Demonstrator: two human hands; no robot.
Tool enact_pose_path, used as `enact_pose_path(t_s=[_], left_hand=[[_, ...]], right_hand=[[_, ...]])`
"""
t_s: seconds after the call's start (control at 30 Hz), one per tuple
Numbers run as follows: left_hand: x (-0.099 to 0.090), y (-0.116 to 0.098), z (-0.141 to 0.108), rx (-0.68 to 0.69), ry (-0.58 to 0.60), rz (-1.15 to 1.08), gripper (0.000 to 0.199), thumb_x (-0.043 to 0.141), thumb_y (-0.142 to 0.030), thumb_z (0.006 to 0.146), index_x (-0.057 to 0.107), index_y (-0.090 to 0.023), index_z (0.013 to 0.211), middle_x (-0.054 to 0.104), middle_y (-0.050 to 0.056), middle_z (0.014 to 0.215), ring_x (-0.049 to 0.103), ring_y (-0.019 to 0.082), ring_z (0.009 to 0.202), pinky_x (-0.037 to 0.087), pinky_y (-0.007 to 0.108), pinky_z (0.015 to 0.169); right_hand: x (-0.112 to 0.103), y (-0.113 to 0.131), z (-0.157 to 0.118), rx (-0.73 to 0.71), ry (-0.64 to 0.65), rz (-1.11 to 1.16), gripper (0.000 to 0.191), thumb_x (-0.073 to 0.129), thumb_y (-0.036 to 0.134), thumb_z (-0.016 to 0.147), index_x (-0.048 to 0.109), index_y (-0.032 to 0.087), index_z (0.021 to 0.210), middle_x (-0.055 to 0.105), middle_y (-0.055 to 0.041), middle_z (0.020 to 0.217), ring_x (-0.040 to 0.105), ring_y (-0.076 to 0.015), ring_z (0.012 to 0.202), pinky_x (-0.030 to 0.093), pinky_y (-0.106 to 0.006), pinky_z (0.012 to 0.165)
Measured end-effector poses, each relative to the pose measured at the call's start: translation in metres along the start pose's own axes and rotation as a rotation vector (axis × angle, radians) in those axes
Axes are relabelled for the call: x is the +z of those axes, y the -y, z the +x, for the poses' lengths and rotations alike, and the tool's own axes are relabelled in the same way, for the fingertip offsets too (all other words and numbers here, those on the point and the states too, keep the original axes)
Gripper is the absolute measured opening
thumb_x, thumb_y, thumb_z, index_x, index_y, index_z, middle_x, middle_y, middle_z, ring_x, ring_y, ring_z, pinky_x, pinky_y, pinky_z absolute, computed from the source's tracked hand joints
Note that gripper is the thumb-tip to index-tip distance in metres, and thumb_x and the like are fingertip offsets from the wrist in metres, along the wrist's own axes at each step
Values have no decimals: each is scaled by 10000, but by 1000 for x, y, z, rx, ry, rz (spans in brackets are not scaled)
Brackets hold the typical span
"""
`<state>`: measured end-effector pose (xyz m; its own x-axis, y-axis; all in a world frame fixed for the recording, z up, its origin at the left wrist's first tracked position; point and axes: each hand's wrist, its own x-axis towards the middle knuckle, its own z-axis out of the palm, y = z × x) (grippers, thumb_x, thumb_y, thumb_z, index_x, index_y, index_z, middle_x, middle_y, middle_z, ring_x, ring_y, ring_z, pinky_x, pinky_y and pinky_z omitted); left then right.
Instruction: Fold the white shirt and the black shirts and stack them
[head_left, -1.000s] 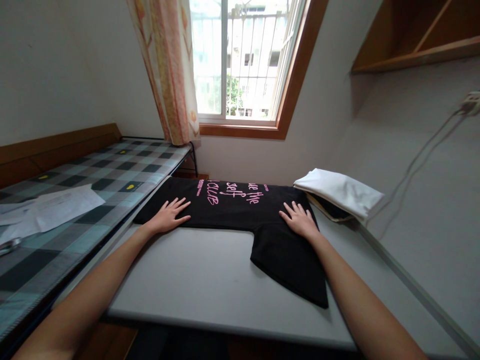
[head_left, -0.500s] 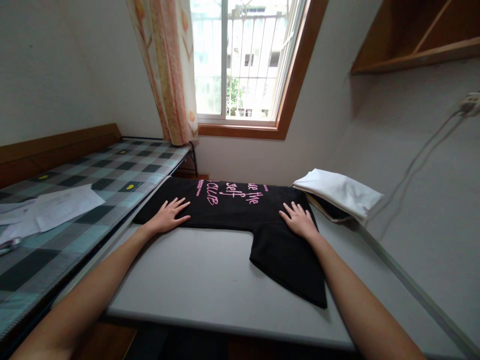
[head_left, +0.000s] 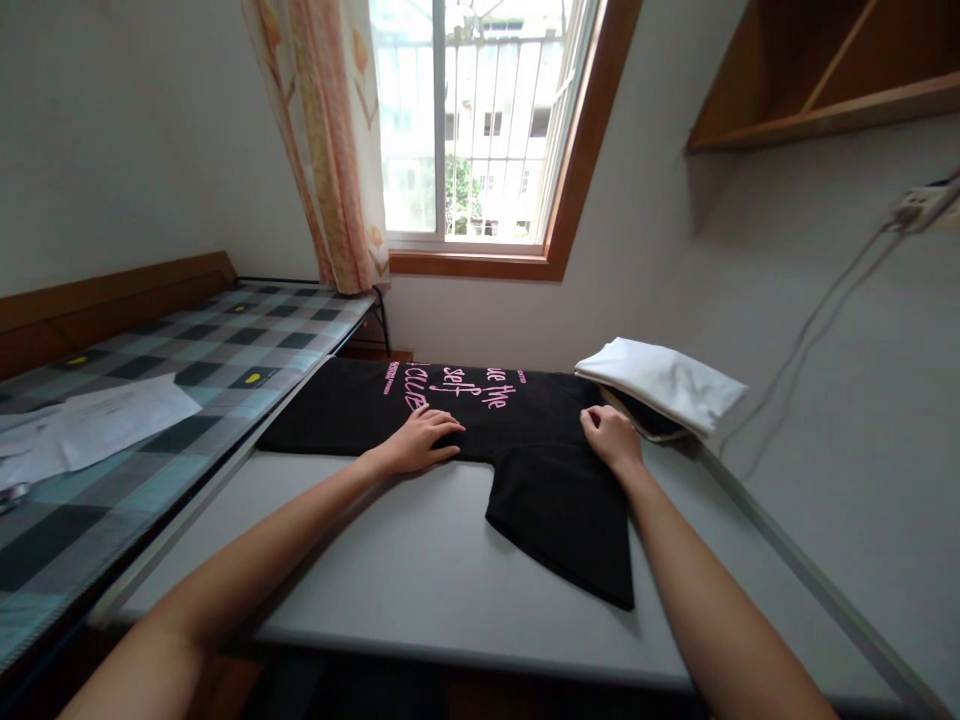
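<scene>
A black T-shirt (head_left: 540, 420) with pink lettering lies folded lengthwise on a pale table (head_left: 390, 560), its sleeve stretched toward me. My left hand (head_left: 424, 440) rests on the shirt's near edge, below the lettering, fingers extended and the thumb apart. At the shirt's right end, by the shoulder and collar, my right hand (head_left: 613, 438) has its fingers curled together in a pinch on the fabric. The exact grip under those fingers is partly hidden.
White folded cloth (head_left: 664, 385) sits at the table's back right, against the wall. A bed with a checked mattress (head_left: 210, 370) and loose papers (head_left: 105, 425) stands on the left. A curtain (head_left: 330, 150) hangs beside the window. A wooden shelf (head_left: 817, 120) juts out upper right.
My left hand has slid right along the shirt, from its left part toward the middle. My right hand's spread fingers have curled in at the shoulder. The view has shifted slightly.
</scene>
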<state>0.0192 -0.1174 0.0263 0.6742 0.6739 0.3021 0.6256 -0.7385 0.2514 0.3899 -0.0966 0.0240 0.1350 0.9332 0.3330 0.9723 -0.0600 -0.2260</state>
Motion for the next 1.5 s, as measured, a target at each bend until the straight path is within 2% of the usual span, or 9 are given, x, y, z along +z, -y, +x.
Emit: enact_pose_path(t_s=[0.17, 0.33, 0.5, 0.63, 0.77, 0.97, 1.17, 1.37, 1.5], left_hand=[[26, -32, 33, 121, -35, -38, 311, 518, -388, 927, 617, -247, 1186, 629, 54, 1193, 537, 203, 1162, 223, 484, 1132], [37, -38, 32, 215, -126, -32, 255, 475, -266, 948, 648, -232, 1132, 637, 64, 1168, 567, 180, 1087, 340, 412, 1066], [36, -39, 26, 295, -98, -59, 274, 486, -191, 923, 644, -229, 1144, 635, 71, 1185, 566, 181, 1104, 419, 357, 980], [34, -45, 25, 298, -95, -99, 311, 512, -199, 885, 637, -226, 1168, 628, 74, 1205, 564, 193, 1122, 422, 359, 985], [29, -49, 24, 332, -57, -124, 395, 554, -244, 835, 611, -243, 1227, 597, 80, 1262, 560, 210, 1139, 416, 367, 1002], [23, -53, 28, 462, 14, -76, 543, 653, -398, 790, 560, -234, 1299, 574, 115, 1291, 497, 271, 1221, 378, 425, 1036], [28, -60, 32, 480, 51, -71, 426, 573, -360, 870, 580, -229, 1275, 617, 112, 1213, 575, 233, 1100, 422, 389, 971], [27, -64, 33, 402, 40, -109, 294, 502, -304, 925, 637, -218, 1171, 674, 79, 1112, 622, 190, 1010, 431, 337, 932], [21, -70, 36, 431, 92, -51, 429, 602, -298, 842, 587, -205, 1261, 649, 95, 1155, 616, 220, 1029, 427, 355, 936]], right_hand=[[0, -7, 0, 83, 58, 18, 368, 395, 390, 911, 721, 222, 886, 728, -108, 932, 659, -252, 867, 426, -295, 691], [6, -10, 2, 55, 118, 13, 324, 430, 409, 890, 702, 239, 930, 729, -88, 923, 660, -254, 868, 414, -293, 664], [11, -13, 2, 36, 132, 26, 285, 454, 403, 875, 678, 244, 955, 727, -72, 885, 660, -248, 836, 409, -295, 649], [11, -12, 1, 26, 125, 23, 281, 456, 403, 875, 676, 243, 947, 725, -77, 883, 657, -251, 839, 415, -298, 657], [9, -11, 1, 21, 135, 16, 272, 463, 398, 874, 674, 242, 949, 723, -74, 876, 655, -247, 843, 416, -294, 662], [7, -9, 1, 15, 154, 5, 262, 462, 394, 874, 661, 247, 957, 717, -60, 862, 650, -238, 841, 410, -287, 666], [12, -13, 2, 11, 149, 22, 256, 466, 388, 868, 660, 238, 943, 710, -62, 837, 649, -237, 810, 408, -293, 661], [11, -22, 8, -58, 107, 271, 256, 498, 381, 832, 691, 221, 885, 712, -46, 801, 646, -197, 756, 448, -280, 693], [11, -31, 13, -25, 48, 420, 289, 514, 403, 796, 697, 192, 868, 705, -54, 753, 640, -198, 701, 467, -296, 692]])
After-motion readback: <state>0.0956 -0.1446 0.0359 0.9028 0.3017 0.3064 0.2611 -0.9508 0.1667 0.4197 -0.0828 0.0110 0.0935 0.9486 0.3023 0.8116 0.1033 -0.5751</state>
